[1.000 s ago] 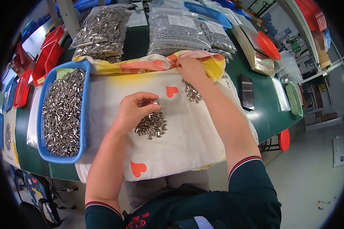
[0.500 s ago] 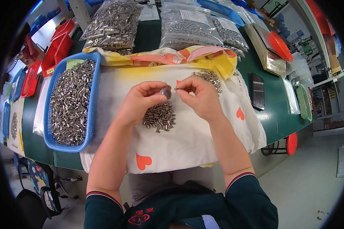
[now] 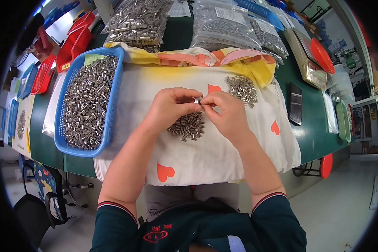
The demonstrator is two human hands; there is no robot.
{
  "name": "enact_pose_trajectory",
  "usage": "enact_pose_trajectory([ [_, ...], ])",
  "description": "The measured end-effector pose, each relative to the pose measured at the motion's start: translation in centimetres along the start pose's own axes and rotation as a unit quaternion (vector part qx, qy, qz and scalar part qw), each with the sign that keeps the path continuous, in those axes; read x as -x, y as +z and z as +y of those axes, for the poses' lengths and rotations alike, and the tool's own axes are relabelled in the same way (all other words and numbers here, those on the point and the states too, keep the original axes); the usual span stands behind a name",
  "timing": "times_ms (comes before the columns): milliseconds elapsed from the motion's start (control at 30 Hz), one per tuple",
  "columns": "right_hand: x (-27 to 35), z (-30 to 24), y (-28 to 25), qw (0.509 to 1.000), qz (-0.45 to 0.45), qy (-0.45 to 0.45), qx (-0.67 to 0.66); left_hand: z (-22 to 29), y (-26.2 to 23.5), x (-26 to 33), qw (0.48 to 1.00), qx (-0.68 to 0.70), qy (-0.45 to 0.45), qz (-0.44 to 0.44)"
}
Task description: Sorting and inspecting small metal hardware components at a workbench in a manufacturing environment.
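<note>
My left hand (image 3: 167,106) pinches a small round metal disc (image 3: 197,101), turned nearly edge-on, between thumb and fingers. Against its right side press the thumb and fingertips of my right hand (image 3: 227,112); whatever they pinch is too small and covered to make out. Both hands are held above a white cloth (image 3: 214,155) with orange hearts. Just under them lies a loose pile of short metal sleeves (image 3: 187,127). Farther back on the right, beyond my right hand, is a second pile of shiny metal sleeves (image 3: 242,90).
A blue basket (image 3: 118,80) full of metal sleeves stands left of the cloth. Clear bags of metal parts (image 3: 227,31) line the back. At the right are a black phone (image 3: 295,104) and a scale (image 3: 311,69) with a red tray (image 3: 322,55). Red bins (image 3: 73,46) sit far left.
My two hands have come together, with the right fingertips now against the disc. The disc has turned from face-on to nearly edge-on. The whole view has shifted slightly.
</note>
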State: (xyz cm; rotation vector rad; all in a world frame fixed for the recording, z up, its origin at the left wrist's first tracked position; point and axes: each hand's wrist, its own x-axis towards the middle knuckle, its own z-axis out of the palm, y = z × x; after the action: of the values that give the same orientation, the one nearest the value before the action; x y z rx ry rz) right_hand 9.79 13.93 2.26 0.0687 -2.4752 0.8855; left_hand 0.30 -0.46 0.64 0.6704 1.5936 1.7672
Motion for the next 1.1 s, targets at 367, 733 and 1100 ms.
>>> enact_pose_trajectory([
  [367,-1.1,2.9,-1.9,0.981,0.05,0.177,-0.058,0.8,-1.0,0.1,0.995,-0.072,-0.057,-0.033],
  [733,-3.7,8.3,-0.3,0.912,-0.144,0.059,0.379,0.2,-1.0,-0.2,0.999,-0.007,-0.04,-0.033],
  [1100,-2.7,6.3,-1.6,0.979,-0.07,0.091,0.168,-0.1,-0.6,-0.5,0.996,0.085,-0.022,-0.03],
])
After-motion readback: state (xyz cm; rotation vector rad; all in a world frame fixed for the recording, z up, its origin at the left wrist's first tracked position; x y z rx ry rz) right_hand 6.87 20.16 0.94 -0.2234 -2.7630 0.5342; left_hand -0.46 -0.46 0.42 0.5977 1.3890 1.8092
